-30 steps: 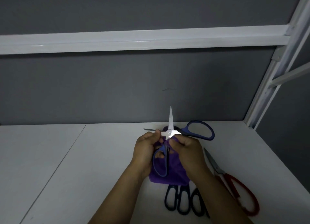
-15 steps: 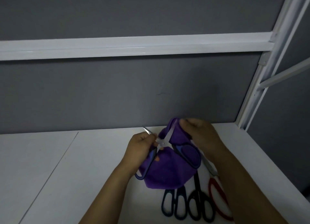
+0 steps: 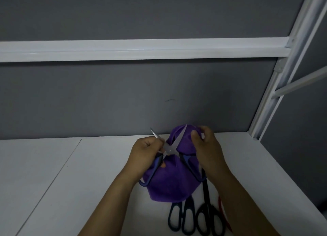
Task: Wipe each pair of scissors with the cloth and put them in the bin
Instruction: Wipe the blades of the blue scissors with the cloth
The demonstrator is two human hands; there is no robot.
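Note:
Blue-handled scissors [image 3: 170, 148] are held spread wide above the white table, blades pointing up and away. My left hand [image 3: 145, 152] grips them at the left blade and handle. A purple cloth [image 3: 169, 182] hangs behind and below the scissors. My right hand [image 3: 206, 147] pinches the cloth's upper part against the right blade near its tip. Two more pairs with black handles [image 3: 180, 218] [image 3: 209, 216] lie on the table beneath the cloth, partly covered. A sliver of a red handle [image 3: 221, 205] shows beside my right forearm. No bin is in view.
The white table [image 3: 70, 182] meets a grey back wall. A white rail [image 3: 141, 49] runs across the wall above. A white frame post [image 3: 276, 94] rises at the right corner, with the table's right edge just beyond my right arm.
My right hand brought the cloth up from below the scissors to the right blade near its tip. The scissors turned so their handles hang down, and the view shifted slightly.

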